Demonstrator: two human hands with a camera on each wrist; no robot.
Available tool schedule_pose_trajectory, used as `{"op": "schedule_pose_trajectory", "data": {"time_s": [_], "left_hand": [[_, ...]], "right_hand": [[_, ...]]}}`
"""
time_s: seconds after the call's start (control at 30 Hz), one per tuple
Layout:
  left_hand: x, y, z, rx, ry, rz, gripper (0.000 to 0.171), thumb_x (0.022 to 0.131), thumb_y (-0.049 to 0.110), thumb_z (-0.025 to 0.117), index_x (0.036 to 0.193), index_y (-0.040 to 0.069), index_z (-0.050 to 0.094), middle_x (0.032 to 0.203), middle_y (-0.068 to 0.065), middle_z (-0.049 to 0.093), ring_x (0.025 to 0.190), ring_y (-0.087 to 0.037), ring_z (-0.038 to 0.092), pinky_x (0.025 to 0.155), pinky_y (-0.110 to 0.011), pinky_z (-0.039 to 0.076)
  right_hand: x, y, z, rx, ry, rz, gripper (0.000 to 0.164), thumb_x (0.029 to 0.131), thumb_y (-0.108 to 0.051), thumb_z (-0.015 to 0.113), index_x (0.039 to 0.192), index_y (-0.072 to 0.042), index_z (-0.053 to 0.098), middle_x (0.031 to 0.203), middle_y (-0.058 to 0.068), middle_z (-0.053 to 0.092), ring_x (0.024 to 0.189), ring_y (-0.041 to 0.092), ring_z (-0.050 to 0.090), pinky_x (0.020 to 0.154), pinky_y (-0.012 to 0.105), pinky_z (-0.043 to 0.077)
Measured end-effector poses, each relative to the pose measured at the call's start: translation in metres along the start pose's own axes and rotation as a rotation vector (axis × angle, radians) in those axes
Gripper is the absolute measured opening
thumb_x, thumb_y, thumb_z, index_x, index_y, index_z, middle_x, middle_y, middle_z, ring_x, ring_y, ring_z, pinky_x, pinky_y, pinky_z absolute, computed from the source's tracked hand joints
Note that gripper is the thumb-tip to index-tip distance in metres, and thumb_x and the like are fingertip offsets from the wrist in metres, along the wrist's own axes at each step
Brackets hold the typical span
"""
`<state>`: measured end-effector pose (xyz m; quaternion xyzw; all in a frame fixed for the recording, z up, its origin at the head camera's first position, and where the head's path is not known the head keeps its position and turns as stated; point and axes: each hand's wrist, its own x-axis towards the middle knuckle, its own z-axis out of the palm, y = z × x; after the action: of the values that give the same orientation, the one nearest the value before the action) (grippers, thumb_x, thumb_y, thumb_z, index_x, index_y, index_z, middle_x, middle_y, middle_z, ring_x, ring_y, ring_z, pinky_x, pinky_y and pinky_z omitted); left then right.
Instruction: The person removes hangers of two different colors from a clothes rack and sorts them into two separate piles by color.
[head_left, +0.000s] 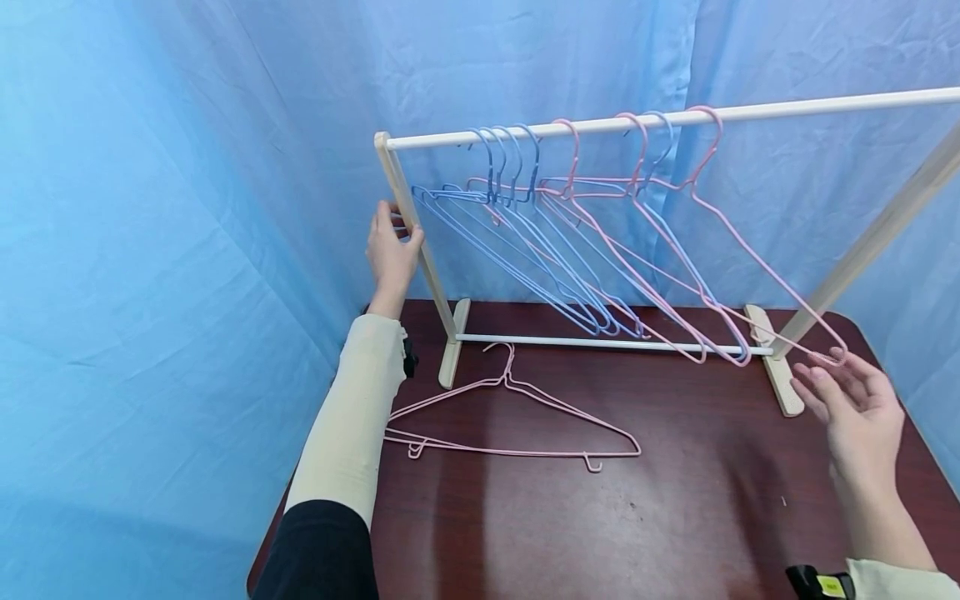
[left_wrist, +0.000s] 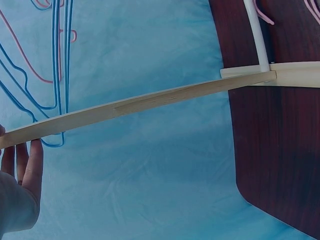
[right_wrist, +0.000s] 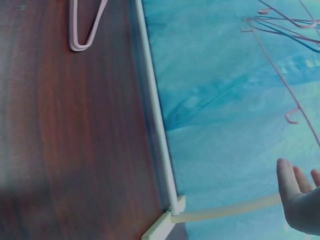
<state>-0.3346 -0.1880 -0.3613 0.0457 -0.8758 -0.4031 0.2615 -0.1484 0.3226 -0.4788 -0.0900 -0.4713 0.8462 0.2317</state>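
Note:
My left hand [head_left: 393,254] grips the left wooden post [head_left: 405,204] of a clothes rack, thumb on one side and fingers on the other. In the left wrist view, its fingers [left_wrist: 34,167] press against the post's edge. My right hand [head_left: 862,412] is at the lower corner of the rightmost pink hanger [head_left: 757,258], with loosely bent fingers right at the wire. The right wrist view shows those fingers [right_wrist: 287,180] extended and spread, with the thumb hidden. Several blue hangers [head_left: 517,217] hang bunched near the left post, and pink and blue ones hang mixed farther right.
Pink wire hangers [head_left: 525,453] lie stacked flat on the dark wood table [head_left: 540,533], in front of the rack's lower bar [head_left: 540,341]. The white top rail [head_left: 817,106] runs to the right post [head_left: 862,250]. Blue curtains [head_left: 187,208] enclose the back and sides.

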Motion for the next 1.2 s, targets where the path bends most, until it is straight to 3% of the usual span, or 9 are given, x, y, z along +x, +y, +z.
{"op": "schedule_pose_trajectory", "data": {"time_s": [0.13, 0.37, 0.5, 0.63, 0.77, 1.03, 1.2], "left_hand": [[0.000, 0.001, 0.000, 0.006, 0.002, 0.000, 0.033, 0.098, 0.022, 0.059, 0.127, 0.010, 0.048, 0.123, -0.013, 0.059, 0.113, -0.027, 0.065, 0.093, -0.043, 0.056], [0.000, 0.002, 0.000, 0.002, -0.003, -0.005, 0.033, 0.098, 0.022, 0.060, 0.127, 0.010, 0.048, 0.123, -0.014, 0.059, 0.113, -0.027, 0.065, 0.094, -0.043, 0.056], [-0.001, 0.002, 0.000, 0.007, -0.003, -0.004, 0.033, 0.098, 0.022, 0.059, 0.127, 0.010, 0.048, 0.123, -0.014, 0.059, 0.113, -0.028, 0.064, 0.094, -0.044, 0.056], [-0.001, 0.003, -0.001, 0.008, -0.003, -0.006, 0.033, 0.099, 0.023, 0.059, 0.127, 0.010, 0.048, 0.123, -0.014, 0.058, 0.113, -0.027, 0.064, 0.094, -0.043, 0.056], [-0.001, 0.002, 0.000, 0.006, -0.003, -0.004, 0.032, 0.099, 0.023, 0.059, 0.127, 0.010, 0.048, 0.123, -0.013, 0.058, 0.113, -0.027, 0.064, 0.093, -0.043, 0.057], [-0.001, 0.002, 0.000, 0.008, 0.005, -0.003, 0.033, 0.098, 0.023, 0.059, 0.127, 0.010, 0.048, 0.123, -0.014, 0.059, 0.113, -0.028, 0.064, 0.093, -0.043, 0.057], [-0.002, 0.001, 0.000, 0.003, 0.007, 0.000, 0.033, 0.098, 0.022, 0.060, 0.127, 0.010, 0.048, 0.123, -0.014, 0.059, 0.113, -0.028, 0.064, 0.093, -0.044, 0.057]], "right_hand": [[0.001, -0.004, 0.006, -0.002, 0.039, -0.077, 0.039, 0.088, 0.008, 0.066, 0.127, 0.006, 0.059, 0.107, 0.012, 0.073, 0.085, 0.018, 0.077, 0.071, 0.026, 0.060], [-0.001, -0.006, 0.008, 0.035, -0.008, -0.199, 0.034, 0.089, 0.009, 0.065, 0.120, 0.021, 0.058, 0.107, 0.019, 0.074, 0.084, 0.023, 0.077, 0.070, 0.029, 0.060], [-0.001, -0.010, 0.008, 0.112, 0.033, -0.155, 0.036, 0.086, 0.011, 0.067, 0.119, 0.022, 0.059, 0.104, 0.022, 0.075, 0.084, 0.026, 0.077, 0.070, 0.032, 0.059], [0.002, -0.017, 0.005, 0.286, 0.076, -0.047, 0.036, 0.086, 0.017, 0.063, 0.121, 0.021, 0.060, 0.102, 0.025, 0.074, 0.084, 0.033, 0.076, 0.072, 0.036, 0.058], [0.003, -0.023, 0.001, 0.373, 0.048, 0.009, 0.032, 0.089, 0.018, 0.057, 0.121, 0.020, 0.061, 0.099, 0.026, 0.074, 0.087, 0.035, 0.075, 0.076, 0.038, 0.058], [0.004, -0.033, -0.009, 0.466, -0.054, 0.002, 0.026, 0.094, 0.017, 0.049, 0.117, 0.021, 0.061, 0.097, 0.032, 0.072, 0.090, 0.039, 0.074, 0.080, 0.039, 0.057], [0.007, -0.035, -0.016, 0.552, -0.067, -0.075, 0.024, 0.095, 0.018, 0.044, 0.113, 0.026, 0.058, 0.096, 0.037, 0.070, 0.088, 0.043, 0.074, 0.077, 0.042, 0.059]]}}
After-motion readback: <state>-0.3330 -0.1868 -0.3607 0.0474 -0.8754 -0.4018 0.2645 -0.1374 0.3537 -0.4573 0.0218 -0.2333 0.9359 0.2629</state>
